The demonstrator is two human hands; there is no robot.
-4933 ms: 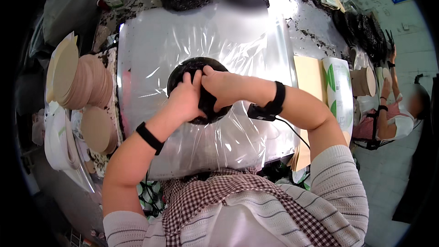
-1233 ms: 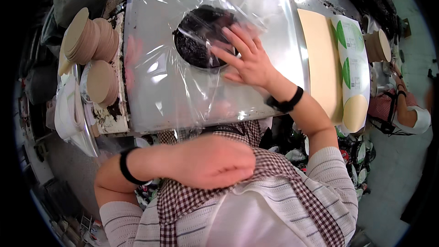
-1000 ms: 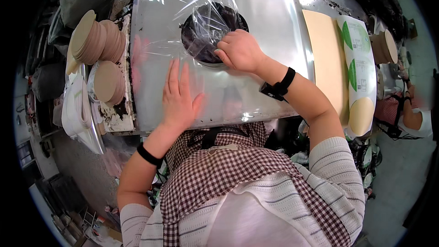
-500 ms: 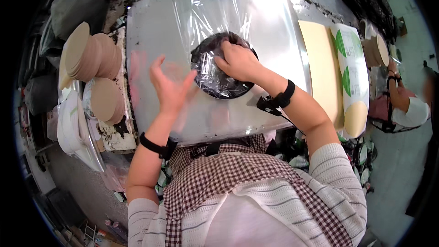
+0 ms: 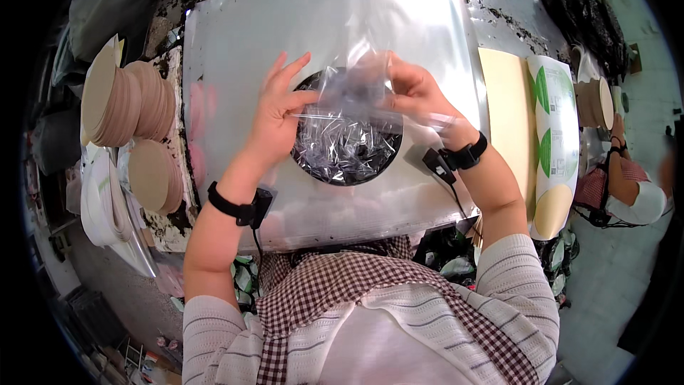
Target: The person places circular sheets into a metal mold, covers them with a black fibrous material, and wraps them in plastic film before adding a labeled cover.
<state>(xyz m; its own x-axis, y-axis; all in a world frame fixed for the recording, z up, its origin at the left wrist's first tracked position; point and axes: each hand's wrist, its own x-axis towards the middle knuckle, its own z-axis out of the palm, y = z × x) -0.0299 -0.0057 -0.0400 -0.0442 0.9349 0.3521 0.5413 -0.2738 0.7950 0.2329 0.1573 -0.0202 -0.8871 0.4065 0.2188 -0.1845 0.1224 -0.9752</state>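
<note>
Both hands (image 5: 274,117) now lifting clear film (image 5: 356,93) — off dark disc (image 5: 347,153).

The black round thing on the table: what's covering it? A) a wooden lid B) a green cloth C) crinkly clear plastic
C: crinkly clear plastic lies over the black round thing, with the left hand and right hand pinching it.
</note>
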